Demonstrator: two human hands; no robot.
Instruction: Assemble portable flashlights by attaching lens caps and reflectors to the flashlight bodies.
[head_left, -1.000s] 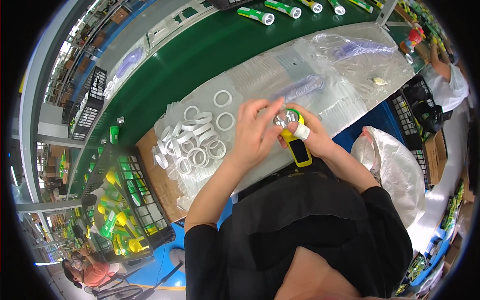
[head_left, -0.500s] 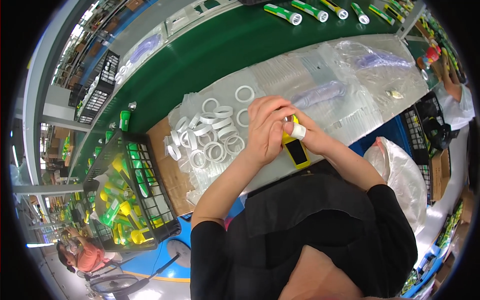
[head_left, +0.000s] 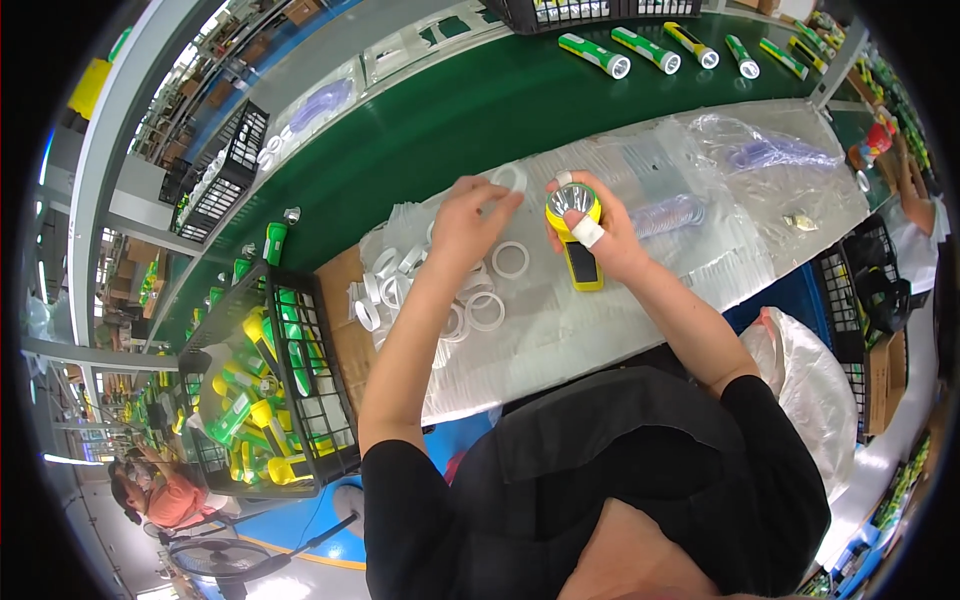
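My right hand [head_left: 615, 230] is closed round a yellow flashlight [head_left: 583, 268] with a black panel on its handle. Its shiny reflector faces up, and the thumb, wrapped in white tape, lies across the head's edge. To the left, my left hand [head_left: 468, 222] has thumb and fingers pinched at a white ring [head_left: 511, 179], slightly blurred. One loose white ring [head_left: 511, 260] lies between the two hands. More white rings [head_left: 486, 311] are heaped on the plastic-covered surface below my left hand, partly hidden by that hand and forearm.
At the left stands a black crate [head_left: 318, 385] of green and yellow flashlights. Several flashlights [head_left: 640, 48] lie in a row on the green belt [head_left: 440, 130]. Clear purplish plastic [head_left: 672, 214] is right of my right hand; a white sack [head_left: 805, 375] stands lower right.
My hands, together on the flashlight before, have parted. The left moved left to a white ring, which has shifted from its spot. The flashlight's reflector now shows; the whole view has shifted slightly.
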